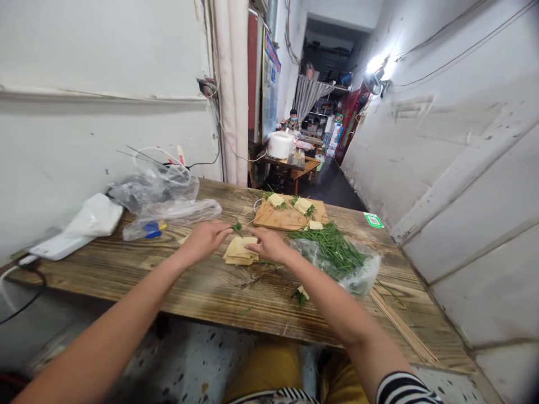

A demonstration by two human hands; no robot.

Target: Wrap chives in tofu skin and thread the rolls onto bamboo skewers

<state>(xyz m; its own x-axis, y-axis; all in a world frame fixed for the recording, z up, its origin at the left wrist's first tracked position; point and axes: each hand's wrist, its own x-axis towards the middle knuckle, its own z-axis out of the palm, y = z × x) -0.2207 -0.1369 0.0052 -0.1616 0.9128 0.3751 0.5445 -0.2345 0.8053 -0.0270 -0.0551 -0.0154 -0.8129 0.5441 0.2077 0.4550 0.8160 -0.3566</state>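
My left hand is closed in a pinch on a small bunch of green chives, held just above the table. Below it lies a stack of pale yellow tofu skin sheets. My right hand reaches over the right side of that stack, its thumb at the sheets and its index finger apart from the thumb. Beside my right forearm, a heap of long chives rests on a clear plastic bag. A small tofu skin roll with chives sits nearer the table's front edge, partly behind my forearm.
A wooden cutting board at the back carries tofu skin rolls. Thin wooden skewers lie at the right. Plastic bags and a white power strip occupy the left. Farther back, a person sits behind a white cooker.
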